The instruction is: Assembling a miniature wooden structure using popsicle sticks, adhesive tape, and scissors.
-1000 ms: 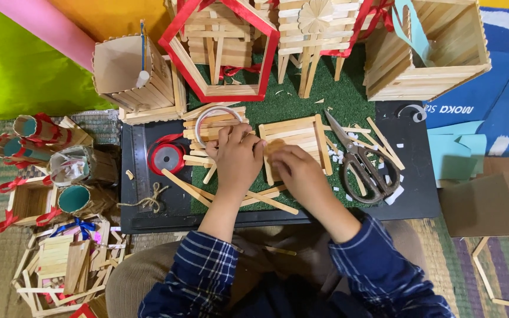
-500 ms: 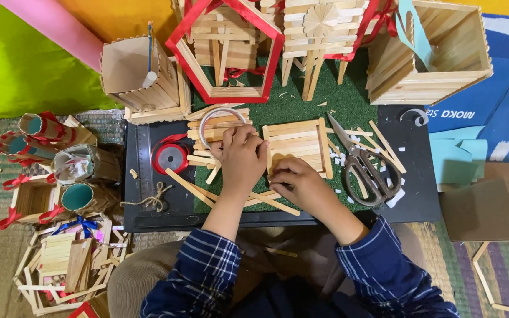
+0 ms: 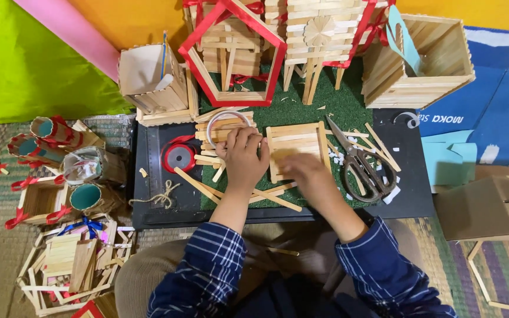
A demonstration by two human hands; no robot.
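A square panel of flat wooden sticks (image 3: 298, 144) lies on green turf (image 3: 331, 109) over a black mat (image 3: 410, 194). My left hand (image 3: 244, 158) rests on the panel's left edge with curled fingers, its fingertips touching a pile of loose sticks (image 3: 216, 132) under a white tape ring (image 3: 226, 116). My right hand (image 3: 308, 175) covers the panel's lower part and is motion-blurred, so its grip is unclear. Long loose sticks (image 3: 272, 199) lie crossed below both hands.
Scissors (image 3: 365, 168) lie right of the panel among stick offcuts. A red ribbon spool (image 3: 178, 158) and twine (image 3: 160, 197) sit left. Stick-built houses and a red house frame (image 3: 231, 59) stand behind, stick boxes (image 3: 422, 65) at the back. A cardboard box (image 3: 490, 206) stands right.
My right hand has slid down and left across the panel's lower part and is now blurred. My left hand stays at the panel's left edge.
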